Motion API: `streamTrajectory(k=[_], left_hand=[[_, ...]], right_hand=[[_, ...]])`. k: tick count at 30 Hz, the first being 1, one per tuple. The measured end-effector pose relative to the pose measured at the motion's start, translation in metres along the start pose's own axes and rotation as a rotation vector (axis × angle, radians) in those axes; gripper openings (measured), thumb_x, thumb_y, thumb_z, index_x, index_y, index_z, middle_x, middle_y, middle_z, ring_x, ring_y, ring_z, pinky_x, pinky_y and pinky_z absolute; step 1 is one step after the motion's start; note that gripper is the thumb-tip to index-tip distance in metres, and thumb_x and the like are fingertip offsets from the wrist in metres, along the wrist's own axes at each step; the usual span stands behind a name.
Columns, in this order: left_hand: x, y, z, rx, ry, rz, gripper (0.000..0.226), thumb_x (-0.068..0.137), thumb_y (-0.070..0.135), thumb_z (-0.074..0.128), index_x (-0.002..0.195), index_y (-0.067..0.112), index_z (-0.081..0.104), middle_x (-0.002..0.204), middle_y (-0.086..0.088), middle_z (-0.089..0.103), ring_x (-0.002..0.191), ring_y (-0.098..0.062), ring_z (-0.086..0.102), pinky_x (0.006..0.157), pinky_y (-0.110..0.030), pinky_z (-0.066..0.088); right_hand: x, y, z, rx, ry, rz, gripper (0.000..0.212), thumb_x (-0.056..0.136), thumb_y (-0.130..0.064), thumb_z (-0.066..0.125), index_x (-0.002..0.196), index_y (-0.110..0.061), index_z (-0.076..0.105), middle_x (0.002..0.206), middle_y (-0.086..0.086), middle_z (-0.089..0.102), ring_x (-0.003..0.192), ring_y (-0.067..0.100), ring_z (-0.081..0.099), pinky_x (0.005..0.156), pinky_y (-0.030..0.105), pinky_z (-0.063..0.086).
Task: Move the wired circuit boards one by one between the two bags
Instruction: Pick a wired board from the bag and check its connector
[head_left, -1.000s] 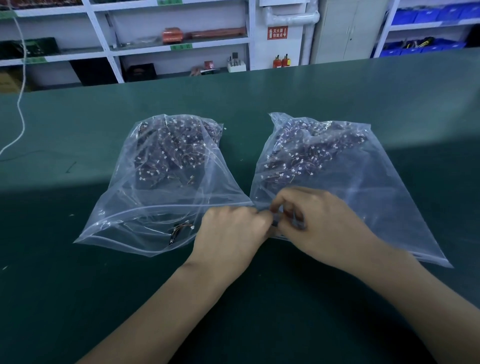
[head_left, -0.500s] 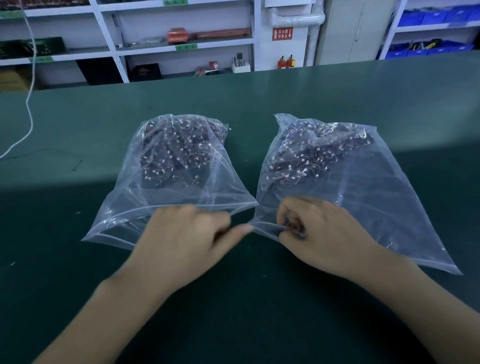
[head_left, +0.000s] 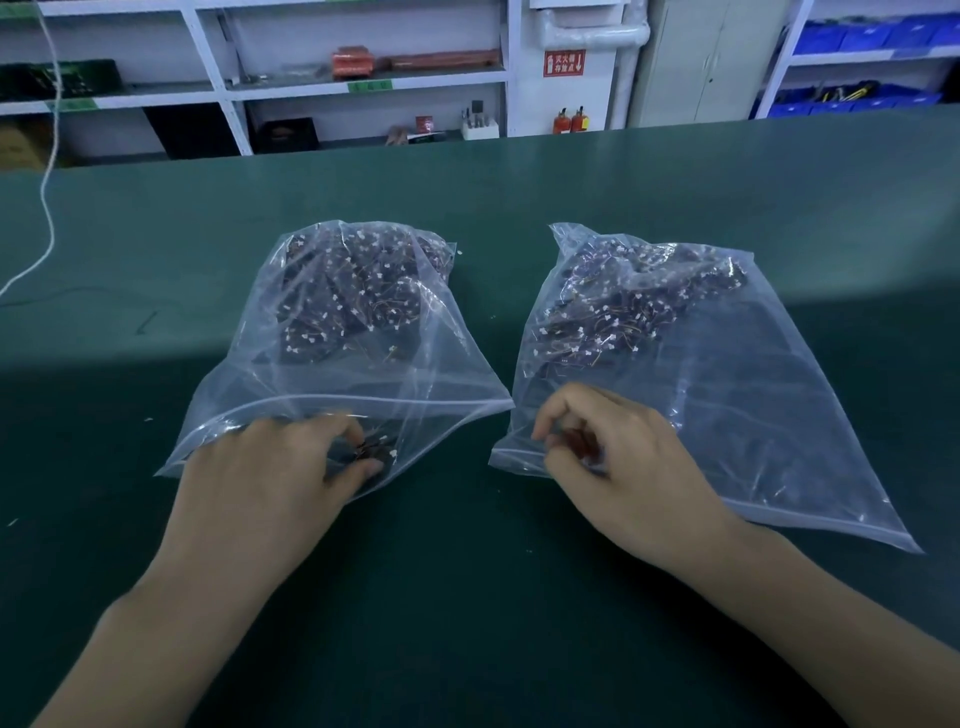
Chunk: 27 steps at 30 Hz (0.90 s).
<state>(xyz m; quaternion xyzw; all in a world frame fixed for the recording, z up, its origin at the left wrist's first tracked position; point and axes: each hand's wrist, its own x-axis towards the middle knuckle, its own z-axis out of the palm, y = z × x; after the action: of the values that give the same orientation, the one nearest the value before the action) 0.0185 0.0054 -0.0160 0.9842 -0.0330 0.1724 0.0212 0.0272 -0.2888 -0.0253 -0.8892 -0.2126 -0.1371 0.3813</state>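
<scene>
Two clear plastic bags lie side by side on the green table, each with a heap of dark wired circuit boards at its far end. My left hand (head_left: 270, 483) is at the mouth of the left bag (head_left: 337, 374), thumb and fingers around a small wired circuit board (head_left: 378, 448) just inside the opening. At the mouth of the right bag (head_left: 737, 415), my right hand (head_left: 623, 467) is curled, pinching a dark reddish board (head_left: 577, 440) that the fingers mostly hide. The two hands are apart.
The green table (head_left: 467, 597) stretches far on all sides. A white cord (head_left: 47, 218) hangs down onto its far left. Behind the table stand white shelves (head_left: 363, 83) with boxes and blue bins (head_left: 857, 98).
My left hand has left the right bag's mouth, where both hands met, and moved left into the left bag's mouth. The right hand has stayed at the right bag.
</scene>
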Motion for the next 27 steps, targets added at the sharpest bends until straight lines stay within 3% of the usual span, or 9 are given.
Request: streamTrajectory(k=[2, 8, 13, 17, 21, 24, 27], left_hand=[[0.001, 0.000, -0.001, -0.029, -0.031, -0.024, 0.025, 0.086, 0.067, 0.071, 0.098, 0.044, 0.070, 0.075, 0.014, 0.071, 0.086, -0.020, 0.072, 0.071, -0.036, 0.053], [-0.003, 0.008, -0.008, -0.089, 0.035, -0.001, 0.016, 0.084, 0.048, 0.084, 0.082, 0.039, 0.071, 0.058, 0.015, 0.060, 0.066, -0.023, 0.067, 0.060, -0.036, 0.052], [-0.004, 0.012, -0.016, -0.165, 0.140, 0.084, 0.024, 0.073, 0.032, 0.095, 0.070, 0.034, 0.071, 0.073, 0.019, 0.063, 0.057, -0.015, 0.058, 0.054, -0.030, 0.049], [-0.004, 0.014, -0.016, -0.176, 0.199, 0.072, 0.026, 0.071, 0.029, 0.097, 0.071, 0.031, 0.072, 0.056, 0.020, 0.047, 0.048, -0.020, 0.055, 0.049, -0.021, 0.036], [-0.003, 0.012, -0.009, -0.214, 0.249, 0.149, 0.021, 0.075, 0.024, 0.096, 0.082, 0.028, 0.076, 0.073, 0.018, 0.070, 0.053, -0.014, 0.057, 0.049, -0.034, 0.052], [-0.003, 0.013, -0.009, -0.256, 0.319, 0.190, 0.012, 0.088, 0.027, 0.090, 0.086, 0.028, 0.079, 0.080, 0.018, 0.073, 0.055, -0.006, 0.049, 0.048, -0.034, 0.051], [-0.008, 0.023, -0.011, -0.311, 0.403, 0.310, 0.012, 0.100, 0.033, 0.073, 0.095, 0.027, 0.083, 0.083, 0.015, 0.074, 0.058, -0.007, 0.055, 0.049, -0.036, 0.051]], right_hand=[[-0.001, -0.001, 0.002, 0.012, 0.012, -0.020, 0.012, 0.087, -0.018, 0.060, 0.091, -0.028, 0.062, 0.074, -0.010, 0.054, 0.071, 0.017, 0.057, 0.062, 0.039, 0.050], [-0.003, -0.001, 0.005, 0.034, 0.008, -0.055, 0.017, 0.090, -0.012, 0.066, 0.094, -0.027, 0.063, 0.075, -0.008, 0.055, 0.072, 0.018, 0.057, 0.064, 0.039, 0.050], [-0.003, -0.002, 0.007, 0.072, 0.012, -0.052, 0.013, 0.089, -0.015, 0.062, 0.094, -0.027, 0.064, 0.076, -0.008, 0.056, 0.072, 0.020, 0.057, 0.063, 0.036, 0.049], [-0.003, -0.002, 0.007, 0.075, 0.009, -0.069, 0.018, 0.090, -0.008, 0.064, 0.094, -0.026, 0.065, 0.078, -0.012, 0.056, 0.074, 0.019, 0.058, 0.064, 0.028, 0.047], [-0.004, -0.003, 0.007, 0.076, 0.016, -0.080, 0.014, 0.090, -0.013, 0.062, 0.094, -0.026, 0.066, 0.081, -0.014, 0.056, 0.075, 0.018, 0.059, 0.063, 0.028, 0.048], [-0.004, -0.003, 0.009, 0.088, 0.020, -0.085, 0.015, 0.091, -0.013, 0.061, 0.096, -0.027, 0.066, 0.082, -0.014, 0.058, 0.076, 0.018, 0.060, 0.064, 0.030, 0.049], [-0.005, -0.001, 0.008, 0.107, 0.027, -0.077, 0.017, 0.093, -0.018, 0.062, 0.104, -0.030, 0.065, 0.084, -0.012, 0.060, 0.077, 0.019, 0.060, 0.065, 0.032, 0.051]])
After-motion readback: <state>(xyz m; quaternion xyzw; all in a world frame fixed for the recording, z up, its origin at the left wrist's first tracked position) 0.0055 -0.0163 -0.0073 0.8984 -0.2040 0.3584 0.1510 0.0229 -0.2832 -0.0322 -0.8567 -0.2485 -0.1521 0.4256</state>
